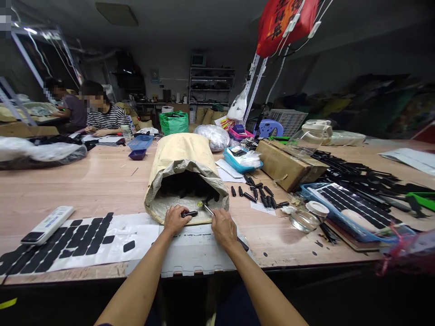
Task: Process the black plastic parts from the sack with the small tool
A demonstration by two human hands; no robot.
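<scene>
White remote (47,225) lies far left on the wooden table (112,181), beside a sheet (68,242) of black pads. The left hand (175,219) has its fingers closed on a black part (189,213) at the open mouth of the sack (183,156). Just beside it, the right hand (224,228) pinches a thin tool (208,209), whose tip is near the part. Further right lie loose pieces (258,192), a jar (306,218) and a panel (353,210).
</scene>
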